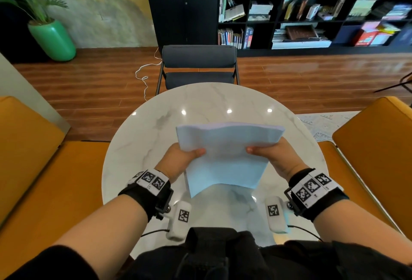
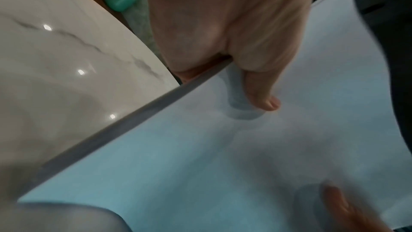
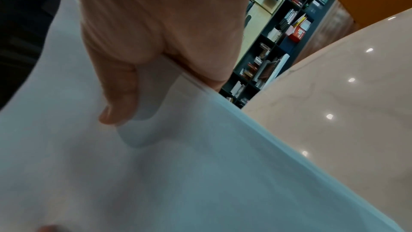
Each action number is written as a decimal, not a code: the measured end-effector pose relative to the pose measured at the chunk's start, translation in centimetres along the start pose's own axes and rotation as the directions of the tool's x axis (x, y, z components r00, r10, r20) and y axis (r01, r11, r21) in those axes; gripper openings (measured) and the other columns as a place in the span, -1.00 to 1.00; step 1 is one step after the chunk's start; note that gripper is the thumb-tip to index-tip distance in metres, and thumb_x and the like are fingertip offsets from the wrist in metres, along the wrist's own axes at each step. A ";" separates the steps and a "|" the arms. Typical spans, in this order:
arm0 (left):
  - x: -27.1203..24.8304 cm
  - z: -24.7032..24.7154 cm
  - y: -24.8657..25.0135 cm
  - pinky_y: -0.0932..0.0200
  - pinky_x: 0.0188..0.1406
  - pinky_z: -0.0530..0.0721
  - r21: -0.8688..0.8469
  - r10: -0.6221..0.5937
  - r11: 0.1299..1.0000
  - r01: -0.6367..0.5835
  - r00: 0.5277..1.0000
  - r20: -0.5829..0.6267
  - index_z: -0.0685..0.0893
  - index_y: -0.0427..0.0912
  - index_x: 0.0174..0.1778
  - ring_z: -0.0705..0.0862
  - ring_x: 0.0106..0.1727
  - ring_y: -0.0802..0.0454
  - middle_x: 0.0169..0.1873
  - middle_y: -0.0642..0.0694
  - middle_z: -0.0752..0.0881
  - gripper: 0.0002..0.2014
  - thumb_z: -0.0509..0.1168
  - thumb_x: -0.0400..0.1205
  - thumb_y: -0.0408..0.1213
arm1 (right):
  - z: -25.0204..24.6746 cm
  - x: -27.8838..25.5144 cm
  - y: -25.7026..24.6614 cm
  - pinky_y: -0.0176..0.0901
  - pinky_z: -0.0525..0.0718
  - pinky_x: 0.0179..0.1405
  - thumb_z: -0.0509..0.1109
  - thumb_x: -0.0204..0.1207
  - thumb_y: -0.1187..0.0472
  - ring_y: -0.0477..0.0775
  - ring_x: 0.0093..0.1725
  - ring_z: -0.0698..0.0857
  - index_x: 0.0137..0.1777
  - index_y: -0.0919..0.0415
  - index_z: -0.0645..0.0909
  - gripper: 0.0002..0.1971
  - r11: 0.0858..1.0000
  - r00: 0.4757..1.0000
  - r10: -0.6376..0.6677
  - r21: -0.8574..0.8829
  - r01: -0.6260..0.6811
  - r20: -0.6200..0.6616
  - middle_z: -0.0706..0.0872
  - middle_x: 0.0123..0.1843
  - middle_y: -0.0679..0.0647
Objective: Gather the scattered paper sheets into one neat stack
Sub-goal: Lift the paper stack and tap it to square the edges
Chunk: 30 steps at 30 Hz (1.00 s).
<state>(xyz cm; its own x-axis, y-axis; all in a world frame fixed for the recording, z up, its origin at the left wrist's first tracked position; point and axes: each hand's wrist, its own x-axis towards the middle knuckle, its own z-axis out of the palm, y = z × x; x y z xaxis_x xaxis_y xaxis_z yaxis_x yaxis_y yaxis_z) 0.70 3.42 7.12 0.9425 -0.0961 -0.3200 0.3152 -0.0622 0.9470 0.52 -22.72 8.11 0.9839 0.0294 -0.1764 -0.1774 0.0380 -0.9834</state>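
A stack of white paper sheets (image 1: 225,157) is held up above the round marble table (image 1: 156,123), its far edge wavy and tilted. My left hand (image 1: 178,160) pinches the stack's left edge, thumb on top and fingers hidden beneath. My right hand (image 1: 276,157) pinches the right edge the same way. In the left wrist view the left hand (image 2: 234,50) grips the paper sheets (image 2: 223,156), thumb pressed flat on them. In the right wrist view the right hand (image 3: 151,41) clamps the paper sheets (image 3: 178,174) at their edge. No loose sheets show on the table.
A dark grey chair (image 1: 198,65) stands at the table's far side. Orange seats (image 1: 33,157) flank the table left and right. A black bookshelf (image 1: 289,16) lines the back wall, and a green plant pot (image 1: 52,40) stands at far left.
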 end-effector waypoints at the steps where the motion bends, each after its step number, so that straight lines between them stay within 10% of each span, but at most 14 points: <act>1: -0.1 -0.1 0.5 -0.11 0.13 0.73 0.015 0.002 1.000 -0.001 0.999 -0.035 0.75 -0.19 0.04 0.77 0.11 -0.25 0.04 -0.25 0.81 -0.79 0.47 0.49 -0.33 | -0.1 0.1 -0.6 -0.02 0.74 -0.04 0.57 0.25 0.53 0.15 0.00 0.80 -0.02 0.20 0.74 -0.66 1.000 1.000 -0.016 -0.016 0.016 0.002 0.83 -0.04 0.16; 7: -1.3 -0.9 5.2 0.25 -0.26 0.62 0.298 0.176 0.946 -0.131 0.976 -0.130 0.69 -0.02 -0.20 0.69 -0.24 0.11 -0.30 0.07 0.72 -0.93 0.42 0.54 -0.29 | -0.4 -0.2 -7.9 -0.41 0.64 -0.12 0.58 0.36 0.34 -0.26 -0.25 0.71 -0.17 0.02 0.78 -0.82 0.816 0.974 -0.174 -0.532 0.226 0.148 0.81 -0.23 -0.13; 13: -1.6 1.1 8.5 0.02 -0.03 0.61 0.784 0.352 0.547 -0.293 0.930 0.102 0.78 -0.15 -0.11 0.69 -0.05 -0.20 -0.15 -0.21 0.79 -0.81 0.26 0.62 -0.21 | 4.4 -0.6 -10.2 -0.33 0.48 -0.32 0.51 0.43 0.17 0.00 -0.17 0.64 -0.13 0.02 0.73 -0.95 0.465 0.955 -0.091 -0.836 0.293 0.284 0.71 -0.22 -0.05; 20: -2.8 -0.9 8.0 0.35 -0.29 0.52 0.719 0.215 0.642 -0.267 0.962 0.166 0.75 0.00 -0.14 0.64 -0.23 0.17 -0.27 0.09 0.72 -0.93 0.40 0.55 -0.12 | 3.8 -1.2 -8.6 -0.29 0.49 -0.28 0.58 0.38 0.20 -0.16 -0.27 0.64 -0.33 -0.07 0.70 -0.84 0.687 0.984 -0.065 -0.708 0.163 0.164 0.71 -0.32 -0.15; 25: -2.8 -6.0 7.0 0.26 -0.18 0.58 0.683 0.139 0.715 -0.152 0.987 0.074 0.74 0.10 -0.19 0.69 -0.13 0.06 -0.22 0.13 0.74 -0.97 0.45 0.50 -0.12 | -0.4 -1.4 -8.5 -0.02 0.78 -0.15 0.67 0.23 0.22 0.15 -0.19 0.82 -0.26 0.08 0.83 -0.90 0.890 0.995 -0.078 -0.444 0.101 0.068 0.87 -0.23 0.05; 30: -2.0 -7.6 5.0 0.06 0.17 0.72 -0.067 0.130 0.990 -0.120 0.979 0.159 0.74 -0.13 0.12 0.79 0.13 -0.08 0.04 -0.11 0.84 -0.40 0.66 0.16 -0.08 | -2.0 -0.8 -7.1 -0.14 0.77 -0.25 0.81 -0.32 0.00 0.07 -0.17 0.85 -0.16 0.19 0.85 -0.37 0.990 0.980 -0.118 -0.054 0.128 0.159 0.88 -0.13 0.10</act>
<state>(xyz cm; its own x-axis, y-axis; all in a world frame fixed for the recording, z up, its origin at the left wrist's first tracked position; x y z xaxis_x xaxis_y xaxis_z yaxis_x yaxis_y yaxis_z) 1.23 10.80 12.73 0.9458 -0.2598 -0.1949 0.2061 0.0162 0.9784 1.05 -25.03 15.16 0.9818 0.1828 -0.0505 -0.0490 -0.0130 -0.9987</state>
